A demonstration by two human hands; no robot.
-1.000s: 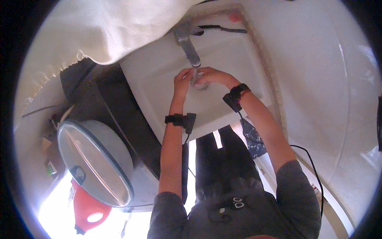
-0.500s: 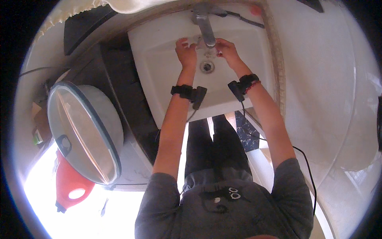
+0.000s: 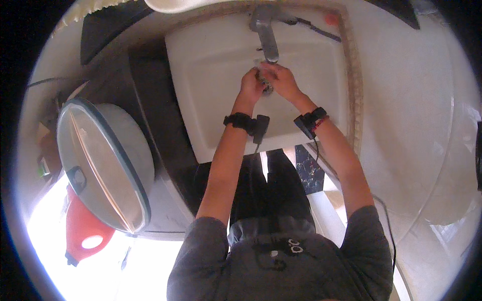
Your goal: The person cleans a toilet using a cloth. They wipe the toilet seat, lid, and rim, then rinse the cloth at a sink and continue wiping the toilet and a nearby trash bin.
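Container (image 3: pixel 83 215) of red plastic, with a hole through it, sits at the lower left against bright glare, just below a pale plastic tub (image 3: pixel 134 135) that is tilted on its side, its blue-grey rim facing left. Next comes a dark panel (image 3: pixel 155 100) along the left edge of the white washbasin (image 3: pixel 201 110). The left hand (image 3: pixel 252 89), with a black strap and box (image 3: pixel 251 124) at its wrist, is inside the basin with curled fingers. Half a second ago the two hands were well apart, one on each side of the spout; now they have come together below the tip of the grey faucet (image 3: pixel 268 42), partly covering the drain (image 3: pixel 267 91), so both work at one spot. A pale, blurred patch (image 3: pixel 258 63) at the fingertips may be water or something clear; I cannot tell whether either grip is closed on anything. The right hand (image 3: pixel 284 83) reaches in from the right, bent toward the left, with its own black wristband (image 3: pixel 314 116) and a red bracelet (image 3: pixel 322 122). Behind, a black hose-like piece (image 3: pixel 321 33) lies by the faucet, and a red round object (image 3: pixel 331 19) sits at the basin's far right corner.
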